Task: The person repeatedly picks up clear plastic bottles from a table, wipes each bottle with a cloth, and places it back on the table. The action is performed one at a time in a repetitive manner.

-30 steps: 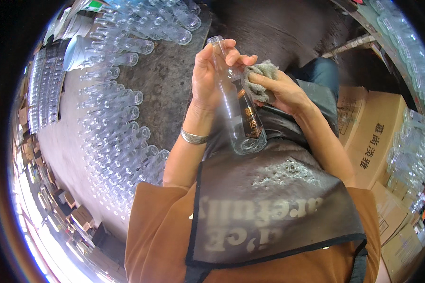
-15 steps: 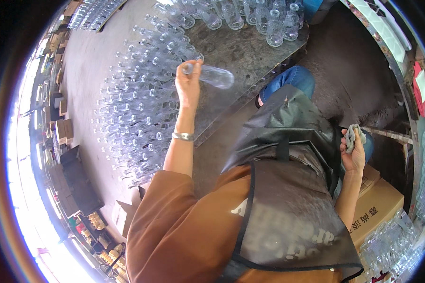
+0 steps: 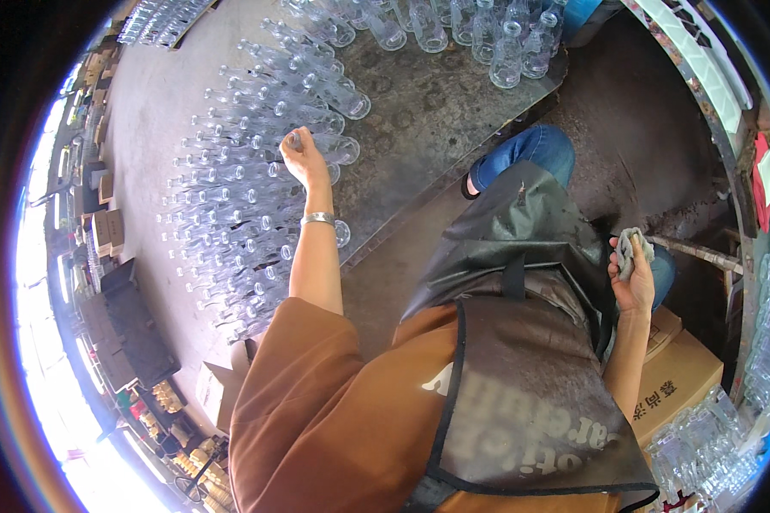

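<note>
My left hand (image 3: 306, 161) is closed around the neck of a clear glass bottle (image 3: 296, 141), at the inner edge of a dense group of similar bottles (image 3: 231, 218). The hand and neighbouring glass hide most of this bottle's body. On the right, a crumpled grey cloth (image 3: 633, 250) is gripped between the thumb and fingers of my right hand (image 3: 631, 289), which is raised beside my knee, away from the bottles.
More clear bottles (image 3: 506, 64) stand along the far side of the dark, worn platform (image 3: 402, 111). A brown carton (image 3: 676, 376) sits at my right, with glass bottles (image 3: 701, 436) below it. A metal bar (image 3: 697, 250) runs beside my right hand.
My left hand has moved left and slightly down with the bottle, from above the bare platform to the standing group. My right hand still holds the cloth and has shifted slightly.
</note>
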`<state>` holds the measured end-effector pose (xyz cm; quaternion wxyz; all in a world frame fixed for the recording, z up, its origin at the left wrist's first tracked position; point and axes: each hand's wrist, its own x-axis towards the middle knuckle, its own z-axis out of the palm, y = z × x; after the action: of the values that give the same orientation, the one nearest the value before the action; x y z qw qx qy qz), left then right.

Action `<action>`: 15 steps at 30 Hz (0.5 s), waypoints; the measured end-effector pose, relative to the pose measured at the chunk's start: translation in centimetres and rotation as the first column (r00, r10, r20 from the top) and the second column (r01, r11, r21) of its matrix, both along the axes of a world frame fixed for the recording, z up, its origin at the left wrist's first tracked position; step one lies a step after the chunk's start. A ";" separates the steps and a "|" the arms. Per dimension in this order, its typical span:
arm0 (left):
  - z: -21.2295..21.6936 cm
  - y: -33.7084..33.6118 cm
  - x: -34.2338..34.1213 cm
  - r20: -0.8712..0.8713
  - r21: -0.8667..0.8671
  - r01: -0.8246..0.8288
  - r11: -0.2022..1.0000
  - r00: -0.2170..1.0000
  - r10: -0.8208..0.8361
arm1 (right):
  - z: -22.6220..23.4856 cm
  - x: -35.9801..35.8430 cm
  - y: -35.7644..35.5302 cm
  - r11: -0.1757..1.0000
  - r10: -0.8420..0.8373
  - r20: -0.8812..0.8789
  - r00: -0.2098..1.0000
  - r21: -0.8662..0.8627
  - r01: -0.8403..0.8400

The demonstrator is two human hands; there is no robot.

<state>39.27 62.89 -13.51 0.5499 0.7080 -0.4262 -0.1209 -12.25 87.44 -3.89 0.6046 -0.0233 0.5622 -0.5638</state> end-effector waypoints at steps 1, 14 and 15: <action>0.0 -0.2 0.0 -0.030 -0.007 0.000 1.000 1.000 0.000 | 0.0 0.0 0.0 0.999 -0.016 -0.009 1.000 0.028 0.016; 3.0 0.1 -2.5 0.199 -0.030 -0.051 0.998 0.978 0.056 | -1.2 -0.7 0.5 1.000 0.008 0.019 1.000 0.013 -0.008; 4.3 0.1 -3.8 0.266 -0.080 -0.063 0.995 0.960 0.082 | -1.2 -0.9 0.6 1.000 -0.003 0.003 1.000 0.021 0.003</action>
<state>35.45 62.95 -9.18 0.5158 0.7131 -0.4746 0.0118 -13.15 88.01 -5.06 0.6047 -0.0150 0.5673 -0.5588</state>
